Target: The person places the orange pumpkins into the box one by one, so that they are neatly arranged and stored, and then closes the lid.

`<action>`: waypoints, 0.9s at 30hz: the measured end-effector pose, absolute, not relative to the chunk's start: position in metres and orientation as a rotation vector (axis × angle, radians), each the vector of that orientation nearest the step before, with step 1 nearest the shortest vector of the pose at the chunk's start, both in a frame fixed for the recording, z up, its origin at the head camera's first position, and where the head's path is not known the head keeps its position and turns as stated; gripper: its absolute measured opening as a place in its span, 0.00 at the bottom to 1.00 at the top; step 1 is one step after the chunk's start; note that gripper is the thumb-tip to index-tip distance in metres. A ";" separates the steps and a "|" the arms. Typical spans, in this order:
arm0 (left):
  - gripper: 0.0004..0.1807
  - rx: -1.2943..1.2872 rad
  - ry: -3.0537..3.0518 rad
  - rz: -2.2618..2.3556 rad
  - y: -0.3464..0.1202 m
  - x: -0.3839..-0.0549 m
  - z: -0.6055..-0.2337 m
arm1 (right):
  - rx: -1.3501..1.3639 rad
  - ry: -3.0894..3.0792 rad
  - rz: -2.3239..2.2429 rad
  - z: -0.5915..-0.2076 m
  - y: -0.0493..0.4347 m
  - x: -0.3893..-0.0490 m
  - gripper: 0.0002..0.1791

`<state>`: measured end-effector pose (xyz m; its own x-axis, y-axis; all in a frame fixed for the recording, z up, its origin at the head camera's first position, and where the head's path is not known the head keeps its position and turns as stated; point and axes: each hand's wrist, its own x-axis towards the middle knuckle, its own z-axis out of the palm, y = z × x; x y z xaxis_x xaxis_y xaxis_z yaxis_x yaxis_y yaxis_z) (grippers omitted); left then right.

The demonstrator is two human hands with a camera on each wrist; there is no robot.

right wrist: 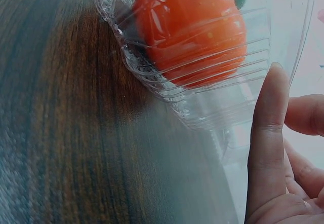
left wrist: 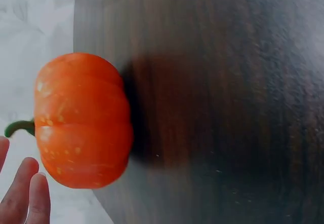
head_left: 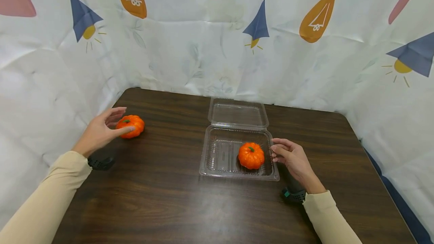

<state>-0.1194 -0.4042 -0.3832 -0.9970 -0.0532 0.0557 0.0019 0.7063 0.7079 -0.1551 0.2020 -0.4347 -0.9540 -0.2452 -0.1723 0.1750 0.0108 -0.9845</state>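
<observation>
At the left, an orange toy pumpkin [head_left: 133, 131] with a green stem sits on the table. My left hand [head_left: 101, 127] reaches around it, thumb on the near side and fingers beyond, spread apart. The left wrist view shows fingertips [left wrist: 39, 198] short of the pumpkin [left wrist: 83, 122], beside its stem. A second orange pumpkin [head_left: 251, 156] rests in the right part of a clear plastic clamshell box [head_left: 217, 150], whose lid is folded back. My right hand [head_left: 291, 157] touches the box's right rim with loosely extended fingers; its thumb [right wrist: 273, 117] points up along the wall.
The box's raised lid [head_left: 238, 113] lies toward the back edge of the dark wooden table [head_left: 162, 199]. A white patterned curtain [head_left: 190, 48] hangs behind the table and along both sides.
</observation>
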 end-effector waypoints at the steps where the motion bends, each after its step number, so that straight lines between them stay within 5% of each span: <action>1: 0.45 0.043 -2.840 -1.170 -0.405 -0.119 -0.385 | -0.072 1.997 -2.020 -0.435 0.202 -0.155 0.29; 27: 0.47 0.066 -2.858 -1.120 -0.418 -0.120 -0.411 | -0.069 1.986 -2.031 -0.434 0.201 -0.154 0.28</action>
<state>-0.1204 -0.4182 -0.4111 -0.9966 -0.0655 0.0502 -0.0139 0.7332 0.6798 -0.1541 0.2013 -0.4339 -0.9542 -0.2443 -0.1728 0.1782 0.0002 -0.9840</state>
